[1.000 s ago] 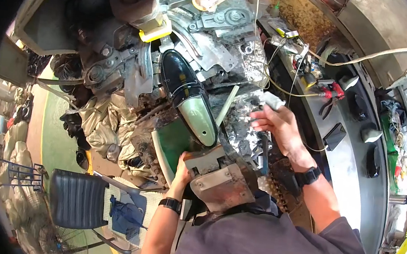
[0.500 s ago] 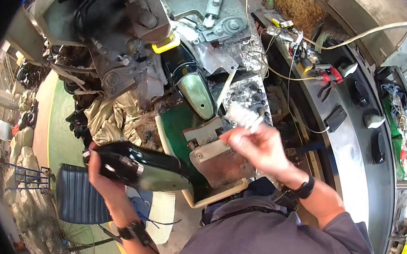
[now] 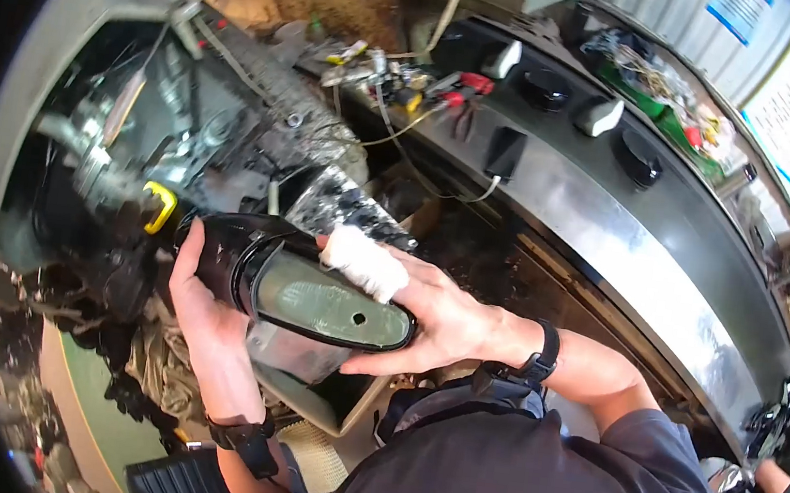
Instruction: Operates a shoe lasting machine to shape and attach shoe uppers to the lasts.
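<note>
A glossy black shoe (image 3: pixel 238 258), its pale green underside (image 3: pixel 335 300) turned up with a small dark hole in it, lies between my two hands. My left hand (image 3: pixel 211 318) grips the end away from the hole, its thumb up along the side; its other fingers are hidden beneath. At the rounded end, my right hand (image 3: pixel 432 309) clasps the shoe's side. A wad of white cloth (image 3: pixel 366 261) sits at its fingers, against the shoe's upper edge. Both wrists wear dark bands.
Machinery with a yellow part (image 3: pixel 159 208) stands at the left, beyond the shoe. A metal bench (image 3: pixel 599 255) curves along the right, with a phone (image 3: pixel 505 154), red-handled pliers (image 3: pixel 465 123) and dark round pieces on it. Another person's arm (image 3: pixel 773 479) shows at the far right edge.
My view has swung to the right. My left hand has raised a black shoe in front of the machine, and my right hand, with the white cloth, has come onto it.
</note>
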Motion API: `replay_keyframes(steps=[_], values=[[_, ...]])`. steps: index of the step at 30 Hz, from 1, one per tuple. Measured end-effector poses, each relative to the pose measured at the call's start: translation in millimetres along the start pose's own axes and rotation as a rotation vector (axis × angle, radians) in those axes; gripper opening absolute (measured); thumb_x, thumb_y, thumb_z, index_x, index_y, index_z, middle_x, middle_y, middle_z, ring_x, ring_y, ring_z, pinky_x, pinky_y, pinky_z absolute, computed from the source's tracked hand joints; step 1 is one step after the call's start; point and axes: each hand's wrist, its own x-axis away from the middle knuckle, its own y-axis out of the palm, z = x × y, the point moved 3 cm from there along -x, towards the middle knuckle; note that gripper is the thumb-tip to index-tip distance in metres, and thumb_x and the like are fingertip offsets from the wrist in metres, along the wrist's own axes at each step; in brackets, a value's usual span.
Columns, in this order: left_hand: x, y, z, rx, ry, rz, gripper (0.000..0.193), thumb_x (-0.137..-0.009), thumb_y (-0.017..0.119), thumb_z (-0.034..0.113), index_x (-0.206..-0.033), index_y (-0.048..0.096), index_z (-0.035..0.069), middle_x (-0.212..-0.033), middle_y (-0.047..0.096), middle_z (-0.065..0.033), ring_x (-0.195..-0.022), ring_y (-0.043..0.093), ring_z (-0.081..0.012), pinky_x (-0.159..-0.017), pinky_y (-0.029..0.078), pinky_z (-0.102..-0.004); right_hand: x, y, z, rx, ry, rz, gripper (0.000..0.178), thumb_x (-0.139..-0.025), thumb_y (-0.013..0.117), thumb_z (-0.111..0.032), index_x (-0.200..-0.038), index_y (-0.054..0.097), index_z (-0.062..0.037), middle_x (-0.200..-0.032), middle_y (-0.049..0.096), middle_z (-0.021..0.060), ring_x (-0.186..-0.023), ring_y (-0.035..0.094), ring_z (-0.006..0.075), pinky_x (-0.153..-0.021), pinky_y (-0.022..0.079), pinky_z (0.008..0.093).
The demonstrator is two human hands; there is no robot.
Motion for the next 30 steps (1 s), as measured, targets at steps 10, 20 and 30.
replay_keyframes(steps=[10,20,30], values=[[-34.0,196.7,-230.6,-0.214,-0.177,-0.149,0.027,-0.091,0.069,0.026,-0.107,0.067,0.005,-0.104,0.073,-0.0087,-0.092,0.070,-0.0253,-0.084,0.056,-0.0387,145.9,-181.2,-1.2,0.332,0.319,0.564,0.085,-0.069,0.090,-0.026,-0.139,0.051,0.0024,-0.128,0.062,0.0218,-0.116,0.064,0.0358,-0.099,0.051,0.0396],[-16.5,261.9,-504.6,-0.512,-0.748,-0.347,0.041,-0.095,0.067,0.028,-0.121,0.059,-0.002,-0.118,0.066,-0.0140,-0.105,0.066,-0.0270,-0.094,0.053,-0.0420,372.8,-322.5,38.5,-0.474,0.993,1.539,0.062,-0.080,0.081,-0.024,-0.133,0.057,-0.0025,-0.122,0.065,0.0114,-0.108,0.064,0.0230,-0.096,0.053,0.0389],[-24.7,218.9,-532.0,-1.067,-0.603,-0.604,0.036,-0.091,0.072,0.011,-0.123,0.061,-0.002,-0.111,0.069,-0.0102,-0.100,0.069,-0.0190,-0.088,0.054,-0.0308,737.4,-526.3,-18.5,-0.179,0.703,2.605,0.032,-0.087,0.076,-0.036,-0.098,0.063,-0.0087,-0.091,0.064,0.0107,-0.077,0.062,0.0233,-0.062,0.056,0.0375]])
